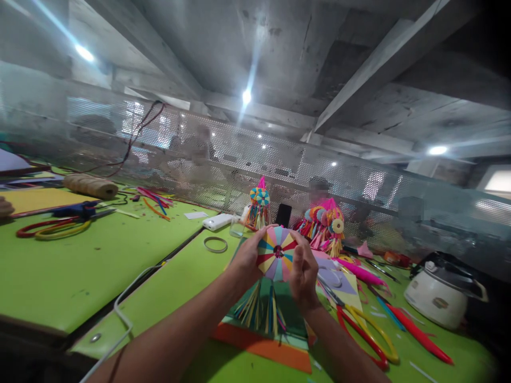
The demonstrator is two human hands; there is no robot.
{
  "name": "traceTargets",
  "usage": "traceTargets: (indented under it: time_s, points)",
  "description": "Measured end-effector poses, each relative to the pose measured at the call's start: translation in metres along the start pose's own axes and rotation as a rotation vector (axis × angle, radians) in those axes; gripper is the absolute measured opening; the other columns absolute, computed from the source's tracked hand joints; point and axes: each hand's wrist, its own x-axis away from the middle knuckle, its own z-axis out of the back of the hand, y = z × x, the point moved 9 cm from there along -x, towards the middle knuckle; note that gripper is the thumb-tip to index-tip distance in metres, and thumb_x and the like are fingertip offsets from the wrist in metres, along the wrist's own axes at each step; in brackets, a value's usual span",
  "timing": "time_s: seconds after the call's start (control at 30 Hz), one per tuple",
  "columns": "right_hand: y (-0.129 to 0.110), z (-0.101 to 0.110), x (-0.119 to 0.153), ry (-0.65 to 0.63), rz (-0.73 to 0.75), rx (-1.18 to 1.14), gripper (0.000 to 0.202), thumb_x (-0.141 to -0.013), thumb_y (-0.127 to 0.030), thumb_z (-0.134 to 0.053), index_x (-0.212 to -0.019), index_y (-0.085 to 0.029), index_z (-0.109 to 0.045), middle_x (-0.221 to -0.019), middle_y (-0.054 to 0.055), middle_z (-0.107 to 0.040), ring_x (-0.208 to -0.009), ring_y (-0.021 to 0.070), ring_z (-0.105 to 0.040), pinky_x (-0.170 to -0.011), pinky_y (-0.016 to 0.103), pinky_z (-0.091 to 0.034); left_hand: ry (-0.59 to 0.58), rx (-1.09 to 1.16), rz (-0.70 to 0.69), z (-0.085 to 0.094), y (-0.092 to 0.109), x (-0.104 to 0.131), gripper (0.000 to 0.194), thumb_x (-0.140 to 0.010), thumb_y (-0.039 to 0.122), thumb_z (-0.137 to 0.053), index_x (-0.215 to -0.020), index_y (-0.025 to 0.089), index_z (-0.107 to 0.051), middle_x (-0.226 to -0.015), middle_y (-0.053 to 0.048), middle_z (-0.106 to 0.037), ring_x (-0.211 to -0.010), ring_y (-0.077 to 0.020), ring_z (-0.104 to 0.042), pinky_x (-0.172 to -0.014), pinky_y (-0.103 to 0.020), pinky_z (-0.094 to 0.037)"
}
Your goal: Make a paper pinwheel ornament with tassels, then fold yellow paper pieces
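Between my two hands is a round paper lantern (275, 268) with wedges of red, yellow, blue, pink and lilac around a dark centre hole. My left hand (252, 256) grips its left edge, and my right hand (303, 271) holds the right edge with its fingers curled behind. Below the lantern, paper-strip tassels (259, 308) in yellow, green and blue fan out over a dark green sheet. Orange paper (263, 346) lies under the front of that sheet. Right of my right hand are large scissors (361, 330) with red and yellow handles.
Finished tasselled paper ornaments (261, 202) stand at the back before a perforated metal screen (223, 170). A white rice cooker (439, 295) is at right. More scissors (64, 226), a twine roll (91, 186) and a white cable (122, 314) are at left, with another person's hand (5, 206).
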Motion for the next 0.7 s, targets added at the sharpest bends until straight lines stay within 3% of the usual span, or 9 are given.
traceTargets:
  time_s: [0.1,0.2,0.33,0.43,0.6,0.7]
  points:
    - [0.027,-0.002,0.002,0.015,-0.222,-0.169,0.05,-0.091,-0.049,-0.037,-0.125,-0.016,-0.051,-0.124,0.012,-0.056,-0.117,0.0247,-0.049,-0.099,0.043,-0.038,-0.018,0.005,-0.038,0.002,0.01,-0.004,0.033,-0.085,0.028,-0.052,-0.116,0.019,-0.058,-0.094,-0.007,-0.07,-0.075,-0.0181,-0.067,-0.068,-0.029,-0.055]
    - [0.051,-0.018,0.018,-0.043,-0.517,-0.438,0.055,-0.088,-0.055,-0.039,-0.126,-0.017,-0.05,-0.117,0.011,-0.061,-0.107,0.0246,-0.056,-0.087,0.04,-0.047,0.1,0.028,-0.067,0.015,0.02,-0.008,0.031,-0.087,0.029,-0.05,-0.114,0.016,-0.058,-0.092,-0.009,-0.07,-0.071,-0.0184,-0.068,-0.068,-0.03,-0.056]
    - [0.039,-0.061,0.053,-0.431,-0.771,-0.752,0.044,-0.085,-0.045,-0.055,-0.119,-0.017,-0.056,-0.103,0.009,-0.067,-0.088,0.0207,-0.064,-0.074,0.032,-0.05,0.308,0.054,-0.078,0.036,0.026,-0.009,0.029,-0.089,0.03,-0.048,-0.105,0.01,-0.06,-0.08,-0.011,-0.071,-0.065,-0.0194,-0.068,-0.064,-0.032,-0.057]
    - [0.022,-0.075,0.071,-0.62,-0.852,-0.878,0.035,-0.079,-0.033,-0.066,-0.108,-0.015,-0.062,-0.091,0.008,-0.069,-0.076,0.0166,-0.064,-0.069,0.028,-0.049,0.358,0.051,-0.083,0.041,0.029,-0.009,0.028,-0.089,0.031,-0.047,-0.098,0.008,-0.061,-0.075,-0.011,-0.071,-0.062,-0.0199,-0.068,-0.063,-0.033,-0.057]
    - [0.02,-0.077,0.083,-0.641,-0.979,-0.962,0.03,-0.069,-0.025,-0.076,-0.095,-0.011,-0.067,-0.073,0.004,-0.067,-0.065,0.0115,-0.061,-0.065,0.023,-0.047,0.314,0.012,-0.083,0.032,0.033,-0.006,0.029,-0.09,0.03,-0.045,-0.092,0.007,-0.062,-0.073,-0.012,-0.071,-0.063,-0.0208,-0.068,-0.063,-0.034,-0.057]
    - [0.021,-0.075,0.088,-0.59,-1.072,-0.95,0.025,-0.065,-0.024,-0.078,-0.082,-0.01,-0.067,-0.065,0.001,-0.065,-0.059,0.0095,-0.059,-0.061,0.021,-0.047,0.246,-0.016,-0.095,0.02,0.035,-0.003,0.028,-0.089,0.03,-0.046,-0.095,0.009,-0.063,-0.075,-0.01,-0.071,-0.063,-0.0199,-0.068,-0.063,-0.033,-0.057]
